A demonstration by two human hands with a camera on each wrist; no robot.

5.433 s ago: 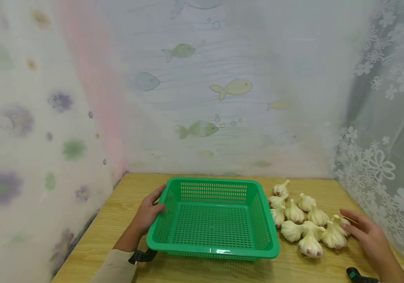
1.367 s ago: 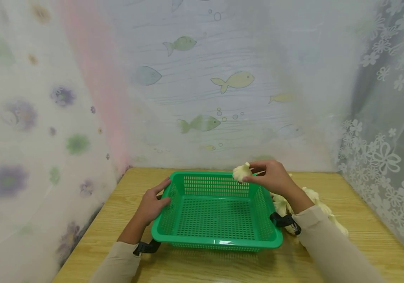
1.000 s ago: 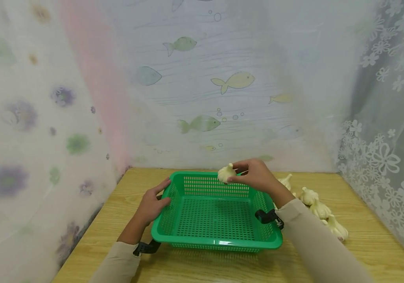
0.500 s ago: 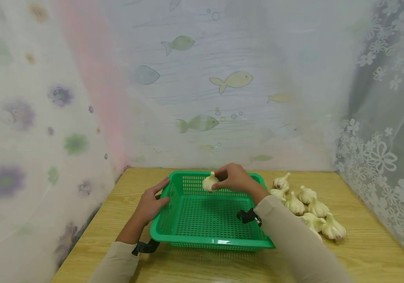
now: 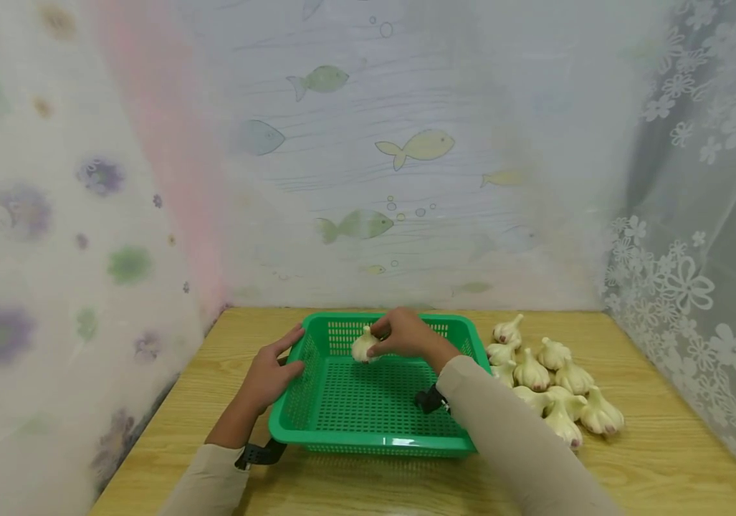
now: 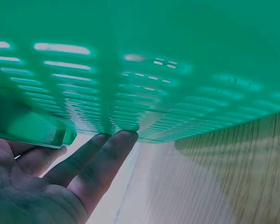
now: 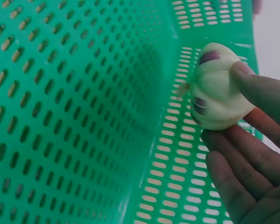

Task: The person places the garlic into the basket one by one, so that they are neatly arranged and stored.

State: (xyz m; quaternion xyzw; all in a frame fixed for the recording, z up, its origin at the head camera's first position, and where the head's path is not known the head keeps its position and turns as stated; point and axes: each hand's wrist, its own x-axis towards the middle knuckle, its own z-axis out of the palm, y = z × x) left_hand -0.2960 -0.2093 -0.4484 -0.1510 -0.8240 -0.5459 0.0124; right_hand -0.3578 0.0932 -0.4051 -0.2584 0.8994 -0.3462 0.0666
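A green plastic basket with slotted walls stands on the table. My left hand holds its left side, thumb at the rim and fingers outside; in the left wrist view fingertips touch the slotted outer wall. Inside the basket, above its floor near the back wall, my right hand pinches a garlic bulb between thumb and fingers. Purple streaks mark that bulb in the right wrist view, where the slotted floor and wall lie around it. No other bulb shows in the basket.
Several garlic bulbs lie in a group on the wooden table, close to the basket's right side. Behind the table hangs a curtain with fish drawings; a flowered sheet closes the left side, a lace one the right.
My right hand has picked a garlic bulb from the group, carried it left over the basket and lowered it inside the rim. The left hand stays on the basket's left side.
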